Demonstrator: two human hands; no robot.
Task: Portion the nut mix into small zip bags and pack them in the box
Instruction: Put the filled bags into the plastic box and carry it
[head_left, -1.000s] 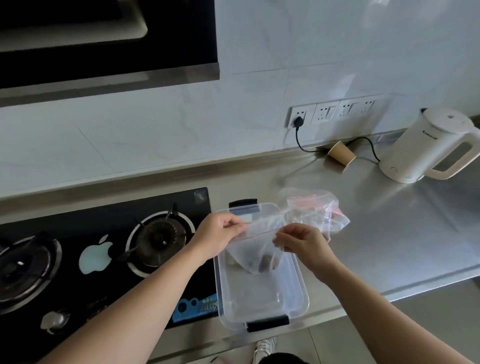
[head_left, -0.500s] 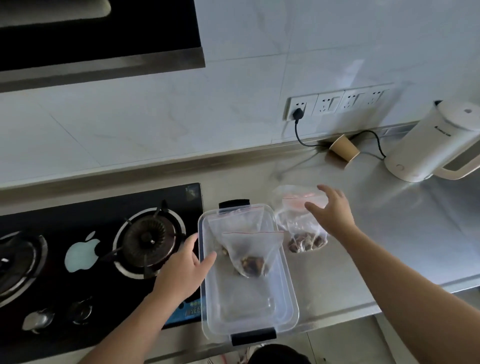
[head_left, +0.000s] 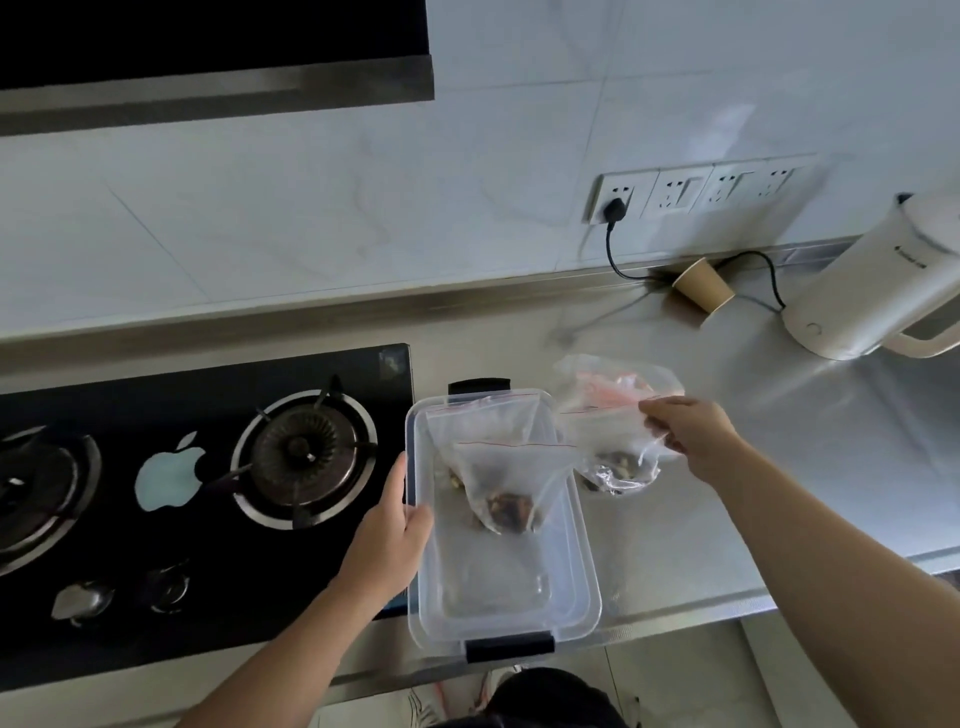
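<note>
A clear plastic box (head_left: 582, 597) with black latches sits on the steel counter, beside the hob. Two small zip bags lie inside it; the front bag (head_left: 511, 483) holds dark nuts and overlaps the rear bag (head_left: 483, 421). My left hand (head_left: 392, 535) grips the box's left rim, thumb over the edge. To the right of the box, my right hand (head_left: 685, 434) pinches the top of another zip bag (head_left: 608, 441) with nuts at its bottom, lifted above a heap of clear bags (head_left: 613, 384) on the counter.
A black gas hob (head_left: 208, 467) with two burners fills the left side. A white kettle (head_left: 872, 296) stands at the back right, with its cord to wall sockets (head_left: 618, 197). A paper cup (head_left: 701, 286) lies tipped by the wall. The counter's front edge is near the box.
My left hand moved from beside the box to grip its left rim. My right hand, open over the bag heap before, has closed on a zip bag and holds it up.
</note>
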